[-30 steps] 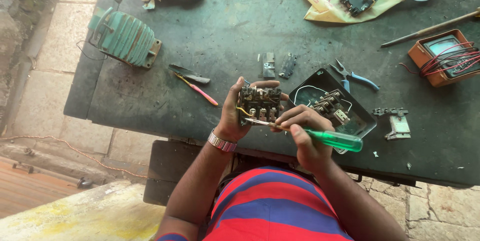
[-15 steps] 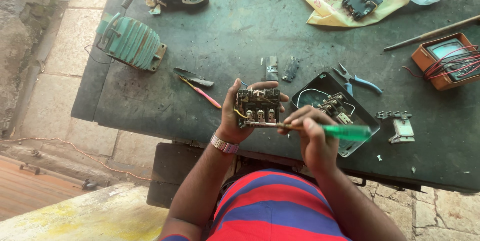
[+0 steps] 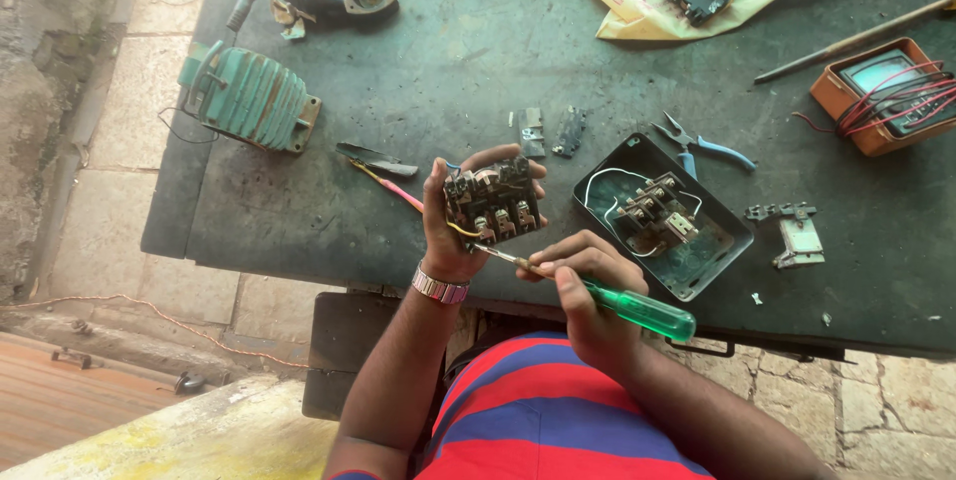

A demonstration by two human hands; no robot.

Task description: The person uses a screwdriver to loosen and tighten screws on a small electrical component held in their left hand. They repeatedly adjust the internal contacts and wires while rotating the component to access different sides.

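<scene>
Since a second ago the screwdriver (image 3: 597, 291) has tilted only slightly — its tip stays at the lower terminals of the black switch block (image 3: 493, 203). I see my left hand (image 3: 453, 231) clenched around the block above the workbench (image 3: 418, 72), my right hand (image 3: 588, 291) grasping the green handle. I judge a terminal screw is being turned — next needs steady, square pressure.
</scene>
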